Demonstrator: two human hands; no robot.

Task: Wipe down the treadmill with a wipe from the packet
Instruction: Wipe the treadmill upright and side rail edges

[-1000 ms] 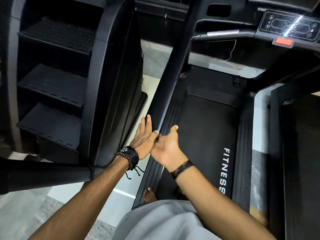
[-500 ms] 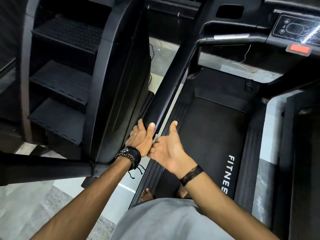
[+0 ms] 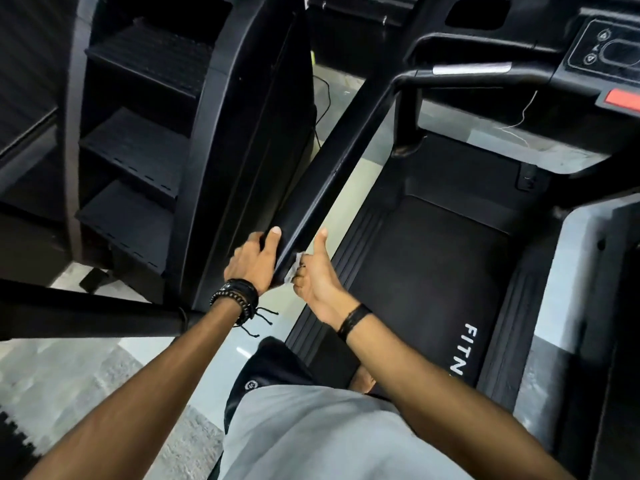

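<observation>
At the handrail (image 3: pixel 332 174) slanting toward the console, left hand (image 3: pixel 251 263) grips it, right hand (image 3: pixel 317 271) pinches a wipe (image 3: pixel 293 268).

We see a black treadmill belt (image 3: pixel 433 282) with white lettering and a red button (image 3: pixel 621 98) on its console. The wipe (image 3: pixel 292 270) is white, our shirt (image 3: pixel 322 434) grey.

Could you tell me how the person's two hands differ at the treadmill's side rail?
The left hand wraps over the side rail end with nothing else in it; the right hand presses a white wipe against the rail, thumb up. The left wrist carries stacked beaded bands, the right one thin band. Both touch the same rail.
</observation>
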